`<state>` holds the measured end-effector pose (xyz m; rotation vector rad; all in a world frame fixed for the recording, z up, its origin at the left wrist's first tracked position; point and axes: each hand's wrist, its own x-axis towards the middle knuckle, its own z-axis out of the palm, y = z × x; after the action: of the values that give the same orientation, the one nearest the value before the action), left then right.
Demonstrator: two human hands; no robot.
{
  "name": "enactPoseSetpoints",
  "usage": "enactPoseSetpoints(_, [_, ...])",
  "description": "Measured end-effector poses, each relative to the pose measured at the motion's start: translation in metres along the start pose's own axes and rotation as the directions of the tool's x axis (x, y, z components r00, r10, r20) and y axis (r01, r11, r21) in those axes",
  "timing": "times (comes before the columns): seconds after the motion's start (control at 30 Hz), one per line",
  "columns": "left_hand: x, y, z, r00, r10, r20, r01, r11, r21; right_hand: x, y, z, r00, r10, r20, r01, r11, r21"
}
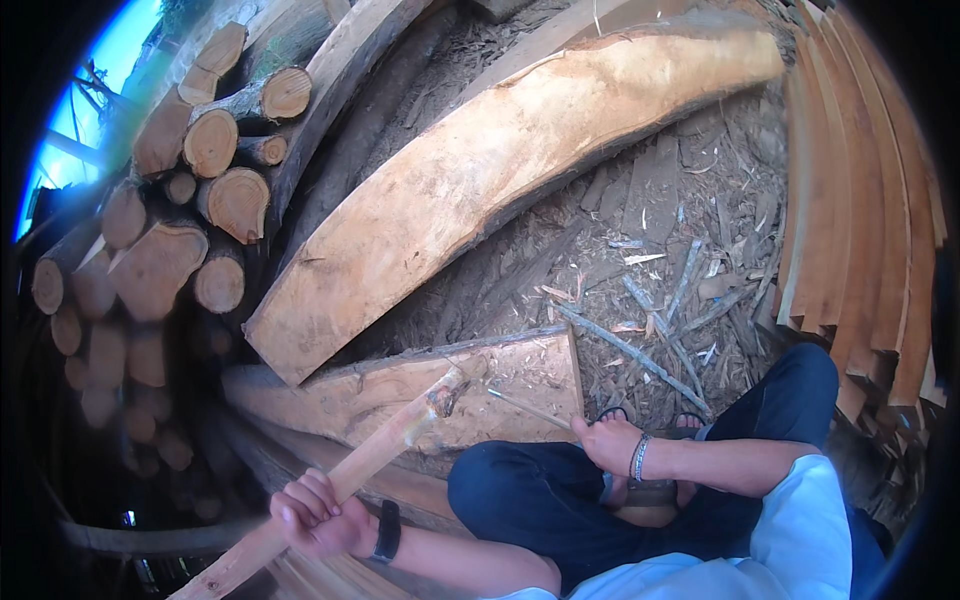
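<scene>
Head view: my left hand [318,515] grips a long pale wooden stick [345,475] (near left); my right hand [608,442] pinches a thin grey metal rod [528,408] over the flat sawn plank [400,395].

1. Daylight, soft and diffuse; the large slab [500,170] is brightest.
2. Upper left of the frame: the sky [110,60] is overexposed.
3. Lower left: deep shadow hides detail.
4. Fisheye bends the stacked boards [870,200]; the corners are black.

Outdoor woodyard: stacked logs [180,200], sawn planks [860,200], chip-strewn ground [680,230], daylight.
</scene>
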<state>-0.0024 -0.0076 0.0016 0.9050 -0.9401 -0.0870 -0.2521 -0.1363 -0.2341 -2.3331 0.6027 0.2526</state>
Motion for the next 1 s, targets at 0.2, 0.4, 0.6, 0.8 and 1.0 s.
enactPoseSetpoints(0.2, [-0.001, -0.001, -0.003, 1.0, -0.004, -0.013, 0.004, 1.0, -0.017, 0.003, 0.012, -0.013, 1.0, 0.006, -0.031, -0.006, 1.0, 0.029])
enactPoseSetpoints(0.4, [0.0, 0.003, -0.003, 0.999, -0.009, 0.037, 0.01, 1.0, -0.027, 0.008, 0.021, -0.011, 0.997, 0.075, -0.034, -0.068, 0.983, 0.168])
enactPoseSetpoints(0.6, [-0.002, 0.003, -0.004, 1.0, 0.006, 0.022, -0.005, 1.0, -0.011, -0.002, 0.02, 0.015, 0.994, -0.053, -0.096, 0.045, 0.996, -0.08])
enactPoseSetpoints(0.8, [-0.003, 0.002, -0.003, 0.999, -0.003, 0.05, 0.003, 1.0, -0.006, -0.011, -0.002, 0.013, 0.984, -0.1, -0.146, 0.057, 0.961, -0.272])
enactPoseSetpoints(1.0, [-0.002, 0.001, -0.002, 1.0, 0.004, -0.014, -0.005, 0.999, -0.036, 0.003, 0.006, -0.012, 1.0, -0.006, 0.005, 0.006, 0.997, 0.081])
